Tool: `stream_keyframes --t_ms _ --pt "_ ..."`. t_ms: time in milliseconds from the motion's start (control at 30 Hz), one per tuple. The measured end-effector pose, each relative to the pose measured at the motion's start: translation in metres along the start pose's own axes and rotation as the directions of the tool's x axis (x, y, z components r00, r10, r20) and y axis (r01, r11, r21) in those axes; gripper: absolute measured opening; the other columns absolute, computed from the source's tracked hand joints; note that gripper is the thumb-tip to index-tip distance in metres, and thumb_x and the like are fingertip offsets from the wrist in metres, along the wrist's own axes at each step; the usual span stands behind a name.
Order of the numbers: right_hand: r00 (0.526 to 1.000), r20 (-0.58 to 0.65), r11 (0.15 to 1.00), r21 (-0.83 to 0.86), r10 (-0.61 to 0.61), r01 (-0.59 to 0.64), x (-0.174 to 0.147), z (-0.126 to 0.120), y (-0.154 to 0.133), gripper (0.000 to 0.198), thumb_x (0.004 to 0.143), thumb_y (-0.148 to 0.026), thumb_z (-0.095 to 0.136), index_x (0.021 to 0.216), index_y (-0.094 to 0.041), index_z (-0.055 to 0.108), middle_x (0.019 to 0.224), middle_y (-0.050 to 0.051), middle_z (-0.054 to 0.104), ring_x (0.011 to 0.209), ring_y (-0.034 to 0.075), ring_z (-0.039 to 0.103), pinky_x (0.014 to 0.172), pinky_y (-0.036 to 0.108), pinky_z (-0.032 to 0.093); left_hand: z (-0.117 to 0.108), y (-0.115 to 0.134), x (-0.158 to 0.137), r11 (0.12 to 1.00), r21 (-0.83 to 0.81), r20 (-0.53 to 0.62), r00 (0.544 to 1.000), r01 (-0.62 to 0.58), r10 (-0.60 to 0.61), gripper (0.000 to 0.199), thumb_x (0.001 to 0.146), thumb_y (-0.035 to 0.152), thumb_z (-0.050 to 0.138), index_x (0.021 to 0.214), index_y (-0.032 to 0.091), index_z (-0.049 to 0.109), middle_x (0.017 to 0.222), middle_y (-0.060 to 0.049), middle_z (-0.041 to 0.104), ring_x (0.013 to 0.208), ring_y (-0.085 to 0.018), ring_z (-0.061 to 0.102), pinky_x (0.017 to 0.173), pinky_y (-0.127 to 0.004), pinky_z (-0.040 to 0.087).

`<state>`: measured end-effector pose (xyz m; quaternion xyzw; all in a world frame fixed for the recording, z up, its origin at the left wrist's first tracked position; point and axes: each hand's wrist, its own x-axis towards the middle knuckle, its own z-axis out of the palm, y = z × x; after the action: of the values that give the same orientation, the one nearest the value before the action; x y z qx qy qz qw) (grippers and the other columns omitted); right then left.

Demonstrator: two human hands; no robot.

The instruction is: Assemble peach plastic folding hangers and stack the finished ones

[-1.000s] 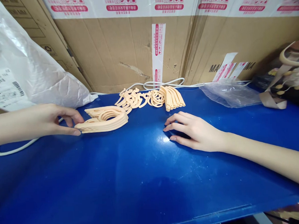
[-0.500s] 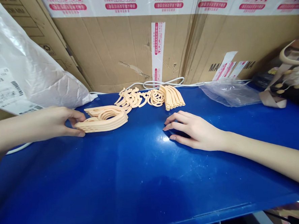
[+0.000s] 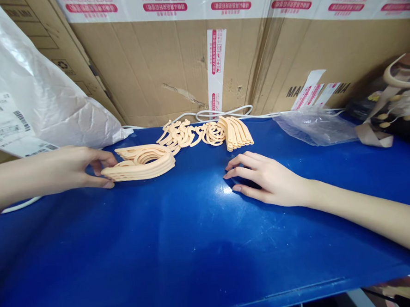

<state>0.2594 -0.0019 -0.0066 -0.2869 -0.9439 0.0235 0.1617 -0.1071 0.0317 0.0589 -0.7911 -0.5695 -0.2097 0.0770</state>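
On the left of the blue table [image 3: 203, 246] lies a neat stack of cream, curved plastic pieces [image 3: 146, 170] that look like hanger parts. My left hand [image 3: 77, 168] is at the stack's left end, thumb in front and fingers behind, slightly apart and loose around it. Behind the stack is a loose heap of small hook-shaped cream pieces [image 3: 179, 135]. To the heap's right, a row of longer curved cream arms [image 3: 237, 133] lies side by side. My right hand [image 3: 265, 177] rests on the table in front of that row, fingers apart and bent, holding nothing.
Cardboard boxes [image 3: 151, 68] stand along the back edge, with a white cable [image 3: 223, 113] before them. A white mailing bag [image 3: 41, 89] leans at the left. Toward the right are a clear plastic bag [image 3: 314, 128] and a beige ribbon [image 3: 374, 136].
My left hand has eased slightly to the left, its fingertips drawing back from the stack's end. The stack and my right hand stay put.
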Motion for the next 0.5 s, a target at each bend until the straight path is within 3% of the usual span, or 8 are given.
stream_keyframes --t_ms 133,233,333,400,500 --pt "1.000 -0.001 1.000 0.005 -0.001 0.001 0.000 0.000 -0.001 0.027 0.095 -0.034 0.046 0.113 -0.018 0.060 0.116 0.009 0.057 0.102 0.020 0.053 0.091 0.037 0.044 0.000 -0.004 -0.015 0.997 0.001 -0.036 0.996 -0.083 0.083 0.050 0.093 0.053 0.030 0.116 0.017 0.057 0.097 0.000 0.062 0.101 -0.022 0.052 0.098 -0.039 0.036" --pt "1.000 0.005 1.000 0.011 0.003 -0.003 0.001 -0.001 -0.001 0.027 0.095 -0.033 0.046 0.113 -0.018 0.060 0.116 0.009 0.057 0.102 0.020 0.053 0.091 0.037 0.044 -0.003 0.000 -0.017 0.977 0.029 0.005 0.977 -0.213 0.213 0.043 0.092 0.043 0.031 0.118 0.018 0.055 0.102 -0.001 0.060 0.100 -0.023 0.054 0.098 -0.044 0.039" --pt "1.000 0.007 1.000 0.015 0.006 -0.006 0.002 -0.002 -0.001 0.027 0.095 -0.033 0.046 0.113 -0.017 0.060 0.116 0.009 0.057 0.103 0.020 0.053 0.092 0.036 0.043 0.003 0.038 -0.018 0.922 0.026 0.002 0.922 -0.387 0.387 0.039 0.090 0.029 0.036 0.123 0.017 0.052 0.114 -0.005 0.057 0.106 -0.025 0.054 0.097 -0.046 0.042" --pt "1.000 0.010 1.000 0.016 0.009 -0.010 0.002 -0.002 -0.001 0.027 0.095 -0.032 0.046 0.112 -0.017 0.060 0.116 0.009 0.057 0.103 0.020 0.053 0.092 0.036 0.043 0.017 0.074 -0.024 0.881 -0.135 -0.004 0.889 -0.454 0.457 0.043 0.091 0.022 0.037 0.134 0.016 0.042 0.133 -0.008 0.050 0.125 -0.024 0.045 0.107 -0.042 0.036" --pt "1.000 0.016 1.000 0.011 0.018 -0.018 0.002 -0.002 -0.002 0.027 0.095 -0.033 0.045 0.111 -0.018 0.060 0.115 0.009 0.058 0.102 0.021 0.054 0.090 0.036 0.043 0.047 0.115 -0.038 0.873 -0.200 0.148 0.867 -0.445 0.476 0.048 0.096 0.027 0.036 0.143 0.017 0.031 0.149 -0.008 0.037 0.140 -0.022 0.029 0.115 -0.040 0.029"
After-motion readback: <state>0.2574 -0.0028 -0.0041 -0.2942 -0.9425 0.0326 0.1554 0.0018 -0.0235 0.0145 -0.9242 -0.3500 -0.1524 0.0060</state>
